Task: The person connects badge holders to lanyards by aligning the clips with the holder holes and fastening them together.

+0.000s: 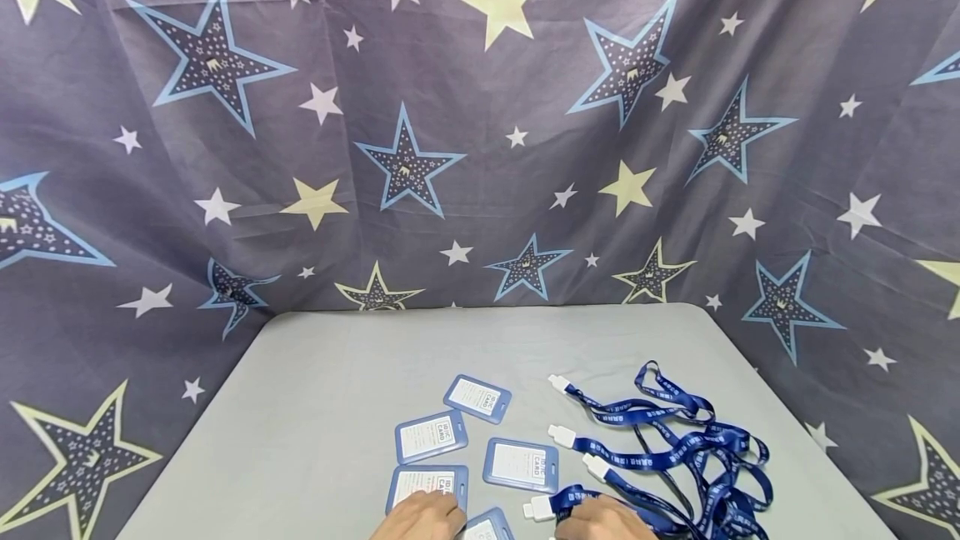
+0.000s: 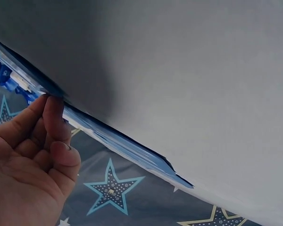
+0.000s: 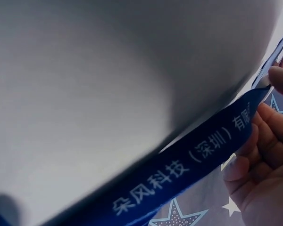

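Observation:
At the bottom of the head view my left hand (image 1: 422,517) pinches the edge of a blue ID card holder (image 1: 487,527), partly out of frame; the left wrist view shows thumb and finger meeting at the holder's edge (image 2: 26,68). Another card holder (image 1: 420,477) lies partly behind this hand. My right hand (image 1: 606,518) holds a dark blue lanyard; in the right wrist view its printed strap (image 3: 179,165) runs from between the thumb and fingers (image 3: 282,81). The strap's far end by the fingers is mostly hidden.
Three more card holders (image 1: 521,464) lie flat farther up the grey table (image 1: 322,407). At right, several blue lanyards (image 1: 705,448) form a tangled pile, their white clips (image 1: 562,436) pointing left. A star-patterned curtain (image 1: 480,190) stands behind the table and along its sides.

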A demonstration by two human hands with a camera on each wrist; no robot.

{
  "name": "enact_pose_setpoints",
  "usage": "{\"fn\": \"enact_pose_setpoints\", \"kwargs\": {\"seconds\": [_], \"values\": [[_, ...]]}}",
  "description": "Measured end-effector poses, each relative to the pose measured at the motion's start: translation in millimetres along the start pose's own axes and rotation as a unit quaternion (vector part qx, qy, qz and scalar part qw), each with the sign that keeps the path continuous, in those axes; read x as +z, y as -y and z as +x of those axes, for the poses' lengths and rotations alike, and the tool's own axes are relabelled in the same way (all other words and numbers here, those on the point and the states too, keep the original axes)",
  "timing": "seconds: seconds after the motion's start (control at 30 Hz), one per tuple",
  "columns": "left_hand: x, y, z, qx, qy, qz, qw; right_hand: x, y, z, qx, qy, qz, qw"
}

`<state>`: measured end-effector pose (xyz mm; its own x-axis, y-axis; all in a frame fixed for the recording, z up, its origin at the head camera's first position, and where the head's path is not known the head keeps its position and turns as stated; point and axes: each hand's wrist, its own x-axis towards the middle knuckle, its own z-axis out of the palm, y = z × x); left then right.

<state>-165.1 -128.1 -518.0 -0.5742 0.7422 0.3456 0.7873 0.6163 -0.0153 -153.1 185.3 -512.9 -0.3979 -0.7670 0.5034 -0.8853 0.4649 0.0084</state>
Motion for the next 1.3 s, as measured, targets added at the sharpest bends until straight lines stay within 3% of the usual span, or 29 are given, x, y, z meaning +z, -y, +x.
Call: {"fn": "enact_pose_setpoints", "kwargs": {"seconds": [0.13,0.43,0.63,0.83,1.07,1.3], "values": [[-0.1,-0.8,1.1,0.002,0.002,-0.007,1.0000,0.5,-1.3,0.2,-0.019,-0.002,-0.015,0.9997],[0.3,-0.6,2.6,0.017,0.013,-0.011,0.9997,2.0,4.1,3.4,0.030,0.018,0.029,0.9990],[0.3,-1.5,3.5,0.019,0.021,-0.017,0.9995,3.6,4.1,4.6,0.012,0.009,0.015,0.9998],[1.8,-1.2,4.2,0.029,0.018,-0.023,0.9992,5.8,0.9,7.2,-0.041,-0.009,-0.028,0.9987],[4.5,-0.5,5.0,0.045,0.005,-0.008,0.9989,7.9,0.0,7.6,-0.015,0.001,-0.009,0.9999],[3.8,-2.1,5.3,0.045,0.014,-0.017,0.9987,12.5,-2.1,8.6,-0.025,-0.009,-0.007,0.9996]]}}
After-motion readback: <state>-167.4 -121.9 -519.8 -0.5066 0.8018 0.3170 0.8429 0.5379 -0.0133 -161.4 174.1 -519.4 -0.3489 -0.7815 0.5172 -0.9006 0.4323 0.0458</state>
